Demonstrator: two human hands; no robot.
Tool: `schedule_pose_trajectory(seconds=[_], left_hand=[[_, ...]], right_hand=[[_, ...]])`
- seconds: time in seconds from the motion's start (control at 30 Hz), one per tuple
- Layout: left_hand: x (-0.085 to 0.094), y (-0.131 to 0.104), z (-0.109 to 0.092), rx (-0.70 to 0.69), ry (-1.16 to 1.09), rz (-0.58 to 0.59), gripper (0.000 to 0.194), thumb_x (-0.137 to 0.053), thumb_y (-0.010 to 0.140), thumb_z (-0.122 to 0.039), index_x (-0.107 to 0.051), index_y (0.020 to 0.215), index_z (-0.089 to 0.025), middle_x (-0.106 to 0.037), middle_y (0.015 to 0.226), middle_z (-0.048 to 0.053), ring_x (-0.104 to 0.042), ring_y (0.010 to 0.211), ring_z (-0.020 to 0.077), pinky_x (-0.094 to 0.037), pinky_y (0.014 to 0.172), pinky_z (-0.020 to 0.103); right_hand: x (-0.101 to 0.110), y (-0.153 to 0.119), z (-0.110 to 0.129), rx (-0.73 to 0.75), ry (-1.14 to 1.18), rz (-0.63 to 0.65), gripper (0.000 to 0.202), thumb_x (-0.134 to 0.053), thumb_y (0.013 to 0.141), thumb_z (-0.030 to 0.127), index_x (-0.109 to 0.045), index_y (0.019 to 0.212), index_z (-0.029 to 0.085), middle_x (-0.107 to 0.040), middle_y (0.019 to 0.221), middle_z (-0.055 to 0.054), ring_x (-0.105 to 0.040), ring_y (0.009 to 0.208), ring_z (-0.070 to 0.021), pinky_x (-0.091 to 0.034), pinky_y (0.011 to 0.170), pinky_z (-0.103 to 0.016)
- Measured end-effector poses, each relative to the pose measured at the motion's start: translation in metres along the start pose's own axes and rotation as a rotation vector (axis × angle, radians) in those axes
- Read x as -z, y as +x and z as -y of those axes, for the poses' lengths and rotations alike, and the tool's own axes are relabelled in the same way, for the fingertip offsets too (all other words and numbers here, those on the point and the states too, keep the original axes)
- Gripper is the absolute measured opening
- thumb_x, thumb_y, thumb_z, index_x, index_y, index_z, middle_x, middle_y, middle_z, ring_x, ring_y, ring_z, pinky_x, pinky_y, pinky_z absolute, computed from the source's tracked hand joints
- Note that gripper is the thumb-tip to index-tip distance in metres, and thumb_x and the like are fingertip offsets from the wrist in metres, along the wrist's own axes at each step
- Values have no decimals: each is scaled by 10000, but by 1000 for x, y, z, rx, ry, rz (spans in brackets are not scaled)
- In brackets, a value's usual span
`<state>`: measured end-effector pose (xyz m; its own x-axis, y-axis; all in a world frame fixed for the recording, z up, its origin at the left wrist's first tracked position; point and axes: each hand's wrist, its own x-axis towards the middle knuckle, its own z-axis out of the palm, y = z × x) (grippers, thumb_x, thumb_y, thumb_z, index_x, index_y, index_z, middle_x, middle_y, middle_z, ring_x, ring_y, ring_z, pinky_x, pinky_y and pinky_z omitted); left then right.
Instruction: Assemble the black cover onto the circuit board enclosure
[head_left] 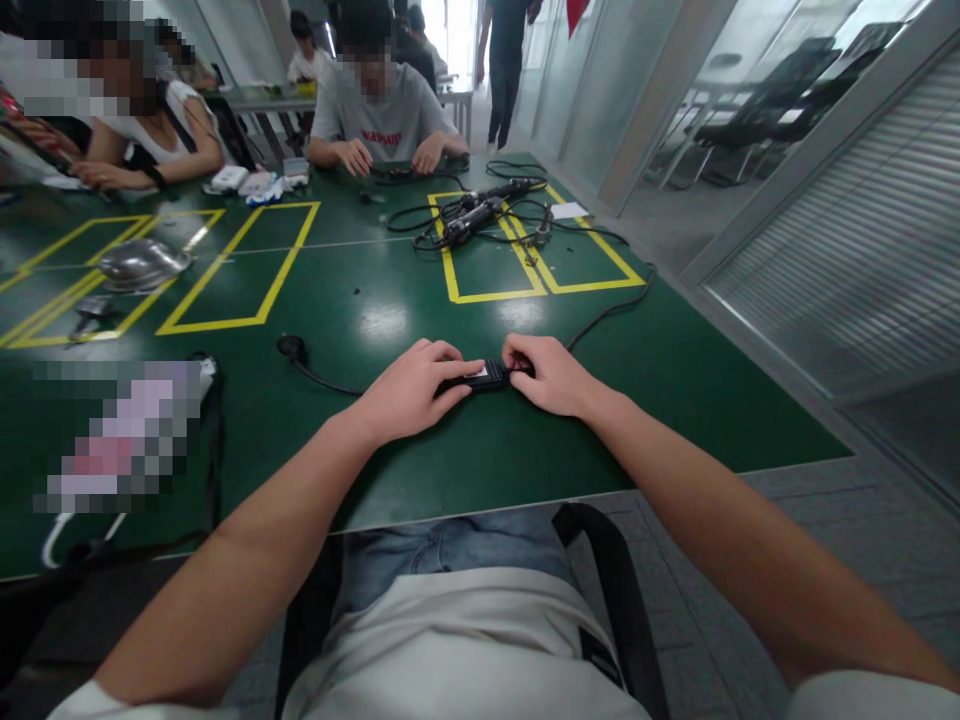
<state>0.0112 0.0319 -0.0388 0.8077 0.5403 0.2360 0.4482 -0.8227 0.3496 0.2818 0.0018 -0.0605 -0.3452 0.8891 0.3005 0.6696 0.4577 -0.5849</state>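
A black box-shaped device [491, 375] with a pale label lies on the green table [570, 440] in front of me. My left hand [416, 388] is closed round its left part, thumb and fingers on either side. At its right end my right hand [546, 373] pinches the dark cable, fingertips close to the device. Out of the left side runs a cord [326, 383] that ends in a black plug [292, 347]. Another cable [611, 310] leads from beside my right hand toward the back right of the table.
Tangled cables with dark cylindrical tools [472, 218] lie across yellow tape outlines [499, 297] at the back. A metal bowl-like object [144, 264] sits at the left, behind a blurred pouch-like item [135, 430]. People sit across the table.
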Motion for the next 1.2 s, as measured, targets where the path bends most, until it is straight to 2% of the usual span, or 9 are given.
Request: schedule_pose_trajectory(seconds=[0.23, 0.37, 0.43, 0.5, 0.57, 0.67, 0.77, 0.87, 1.2], left_hand=[[-2, 0, 1, 34, -77, -18, 401, -631, 1098, -310, -773, 1465, -239, -765, 1311, 132, -704, 1192, 297, -565, 1132, 508], [-4, 4, 2, 277, -214, -159, 393, -652, 1077, -299, -700, 1459, -224, -792, 1278, 107, -739, 1135, 268, -598, 1066, 458], [-3, 6, 5, 403, -167, -220, 313, -697, 1037, -269, -708, 1343, -205, -795, 1234, 108, -733, 1109, 278, -599, 1036, 464], [-2, 6, 8, 445, -87, -199, 151, -705, 1020, -248, -727, 1161, -202, -796, 1153, 103, -721, 1093, 295, -587, 1040, 491], [2, 6, 9, 398, -41, -162, 72, -668, 1034, -245, -730, 1028, -208, -787, 1128, 100, -713, 1107, 300, -570, 1074, 511], [9, 3, 7, 277, -3, -167, 125, -679, 1026, -294, -752, 981, -204, -742, 1217, 114, -701, 1160, 297, -555, 1101, 493], [14, -1, 4, 226, -9, -55, 116, -703, 996, -308, -748, 976, -203, -723, 1061, 77, -701, 966, 250, -570, 922, 405], [15, -2, 2, 218, -36, 41, 78, -680, 999, -261, -719, 958, -208, -700, 878, 27, -652, 801, 208, -509, 784, 342], [20, -2, 0, 208, -52, -41, 158, -674, 1013, -306, -763, 941, -197, -706, 899, 42, -674, 829, 210, -555, 865, 362]], right_hand=[[1, 0, 1, 2, -10, -4, 168, -605, 736, 229, -480, 840, 272, -613, 783, -10, -544, 717, -219, -386, 717, -354], [1, -1, 1, 8, 3, -20, 138, -621, 770, 230, -502, 829, 269, -626, 778, -6, -551, 712, -207, -398, 711, -347], [0, -2, 1, 16, 15, -32, 109, -643, 806, 248, -537, 830, 263, -645, 781, -8, -566, 716, -203, -415, 710, -344], [-1, -3, 0, 28, 32, -48, 81, -667, 841, 275, -588, 843, 253, -677, 800, -18, -588, 723, -203, -438, 714, -345], [-1, -3, 0, 33, 53, -63, 70, -688, 860, 293, -638, 857, 244, -709, 818, -27, -604, 724, -202, -456, 714, -347], [0, -3, 0, 20, 81, -65, 80, -723, 868, 311, -695, 858, 238, -733, 809, -27, -606, 702, -197, -468, 700, -345], [0, -3, 0, 9, 83, -66, 93, -745, 875, 321, -727, 846, 235, -746, 803, -27, -616, 691, -193, -481, 698, -343], [1, -4, 0, 11, 57, -73, 89, -760, 878, 314, -750, 841, 234, -765, 815, -33, -633, 700, -193, -491, 705, -341], [3, -8, 3, 41, 67, -116, 132, -769, 929, 335, -780, 856, 227, -778, 846, -51, -639, 703, -196, -503, 701, -349]])
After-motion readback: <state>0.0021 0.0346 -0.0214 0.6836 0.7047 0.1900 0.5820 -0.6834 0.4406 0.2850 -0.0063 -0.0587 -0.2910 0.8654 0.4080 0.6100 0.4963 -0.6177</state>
